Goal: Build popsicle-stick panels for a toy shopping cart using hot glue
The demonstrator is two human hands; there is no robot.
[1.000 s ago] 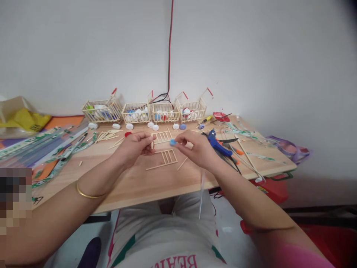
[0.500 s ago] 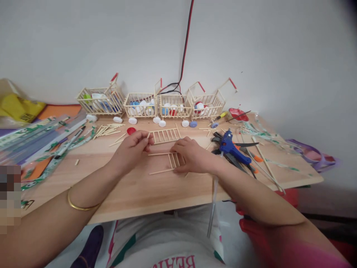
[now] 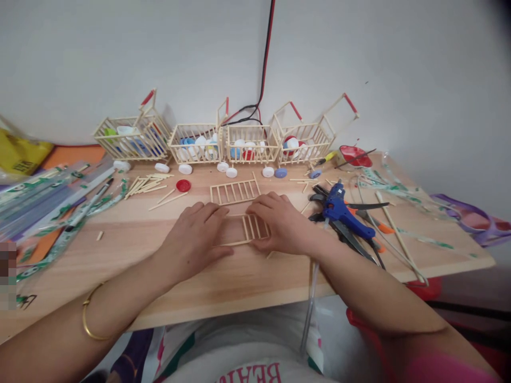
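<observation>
A small ladder-like frame of thin wooden sticks [image 3: 255, 227] lies flat on the table between my hands, its cross sticks grouped at the right end. My left hand [image 3: 197, 234] is curved around the left end, fingers at the far long stick and thumb by the near one. Around the right end, my right hand [image 3: 281, 224] grips with fingers on the far side and thumb on the near side, covering part of it. Just beyond lies a second stick frame [image 3: 235, 192] with rungs along its whole length; neither hand holds it.
Several miniature stick carts [image 3: 195, 146] with cap wheels stand along the wall. Loose sticks [image 3: 146, 184] and a red cap [image 3: 183, 185] lie left of centre. A blue glue gun [image 3: 345, 210] rests among pliers at right. Plastic packaging [image 3: 43, 202] covers the left side.
My left hand has left the far frame's left end and come nearer, onto the left end of the near frame. My right hand stays on its right end. The view has shifted slightly.
</observation>
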